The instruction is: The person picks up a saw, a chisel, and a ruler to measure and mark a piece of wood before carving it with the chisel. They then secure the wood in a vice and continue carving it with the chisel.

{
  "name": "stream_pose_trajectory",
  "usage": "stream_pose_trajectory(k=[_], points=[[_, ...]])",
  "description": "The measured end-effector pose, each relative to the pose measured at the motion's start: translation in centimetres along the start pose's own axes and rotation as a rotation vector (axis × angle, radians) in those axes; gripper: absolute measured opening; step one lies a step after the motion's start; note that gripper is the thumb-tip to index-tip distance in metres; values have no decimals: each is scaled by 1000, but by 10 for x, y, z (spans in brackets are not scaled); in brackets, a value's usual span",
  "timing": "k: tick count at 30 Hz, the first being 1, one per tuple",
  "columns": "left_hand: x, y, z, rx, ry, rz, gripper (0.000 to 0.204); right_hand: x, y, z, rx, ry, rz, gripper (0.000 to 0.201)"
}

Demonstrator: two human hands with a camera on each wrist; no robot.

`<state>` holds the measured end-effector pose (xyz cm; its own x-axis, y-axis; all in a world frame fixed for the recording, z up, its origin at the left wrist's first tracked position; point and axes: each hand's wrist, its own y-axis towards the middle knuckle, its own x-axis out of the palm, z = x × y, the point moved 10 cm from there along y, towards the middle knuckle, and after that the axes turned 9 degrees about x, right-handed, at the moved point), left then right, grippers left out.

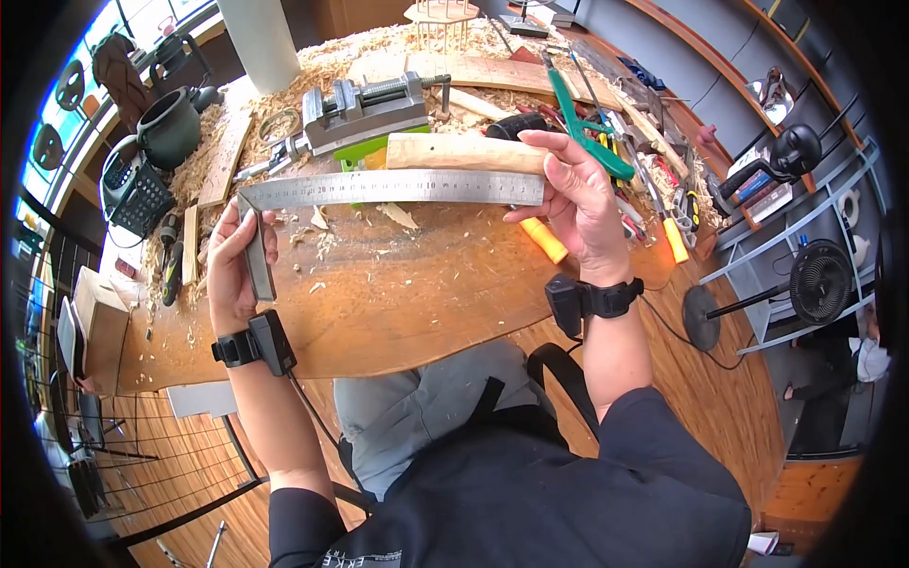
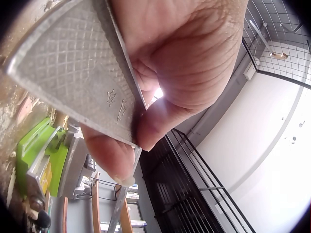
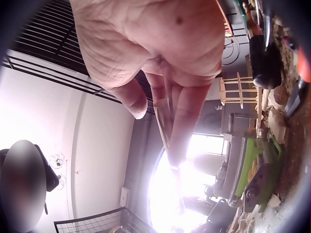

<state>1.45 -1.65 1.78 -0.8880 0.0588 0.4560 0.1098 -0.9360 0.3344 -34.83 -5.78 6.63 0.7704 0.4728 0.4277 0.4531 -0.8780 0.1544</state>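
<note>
A steel try square with a graduated blade (image 1: 388, 187) is held up across the front of the bench, blade level. My left hand (image 1: 232, 256) grips its thick stock (image 1: 258, 260), thumb in front. In the left wrist view, thumb (image 2: 167, 114) and fingertip meet at the edge of the patterned metal stock (image 2: 77, 73). My right hand (image 1: 585, 204) holds the blade's far end among its fingers, palm towards me; the right wrist view shows its thumb (image 3: 133, 99) apart. A pale wood piece (image 1: 454, 151) appears just above the blade, its right end overlapping the right fingers.
Behind the square stands a metal vise (image 1: 365, 114) over a green base (image 3: 248, 165). Wood shavings (image 1: 331, 57) cover much of the bench (image 1: 398, 312). Green-handled pliers (image 1: 578, 118) and yellow-handled tools (image 1: 543, 240) lie at right; a dark pot (image 1: 170, 128) and telephone (image 1: 135, 189) stand left.
</note>
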Motion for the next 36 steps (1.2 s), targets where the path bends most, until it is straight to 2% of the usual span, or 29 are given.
stream_pose_trajectory(k=[8, 36], points=[[-2, 0, -1, 1, 27, 54, 26, 1, -2, 0, 9, -4, 7, 37], [-1, 1, -3, -13, -7, 1, 25, -3, -6, 3, 19, -11, 18, 35]])
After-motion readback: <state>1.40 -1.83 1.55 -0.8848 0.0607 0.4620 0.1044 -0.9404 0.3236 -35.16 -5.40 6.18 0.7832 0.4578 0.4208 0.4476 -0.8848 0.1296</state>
